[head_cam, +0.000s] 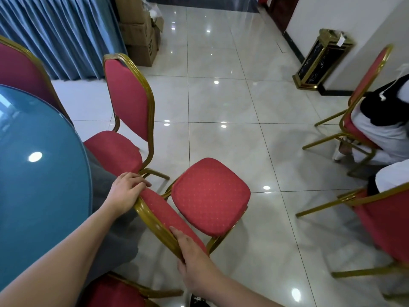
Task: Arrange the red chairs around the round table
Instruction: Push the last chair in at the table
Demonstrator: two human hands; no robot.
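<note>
**Both my hands on a red chair beside the round table**

The red chair [210,196] I hold sits at the centre of the frame, its seat turned away from me toward the open floor and its backrest nearest me. My left hand [126,193] grips the upper end of the backrest's gold frame, fingers curled over the top edge. My right hand [192,251] holds the lower end of the same backrest, thumb on the red padding and fingers wrapped under the gold rail.

Just left of it, the round table [33,185] fills the left side of the frame, its glossy blue top throwing back a ceiling light, with a grey cloth [110,218] hanging from its edge. A second red chair [128,111] stands at the table's rim above my left hand, seat toward the table. Another chair back [20,69] shows at the upper left, and part of a further seat [110,291] at the bottom edge.

The floor [221,96] is pale, polished tile with dark grout lines and bright spots of reflected light. Blue curtains [66,29] hang at the upper left, with stacked cardboard boxes [139,41] beside them. A black and gold bin [321,58] stands against the white wall at the upper right. At the right edge are two more red chairs [376,222], the upper one carrying someone in black and white clothing [387,120].
</note>
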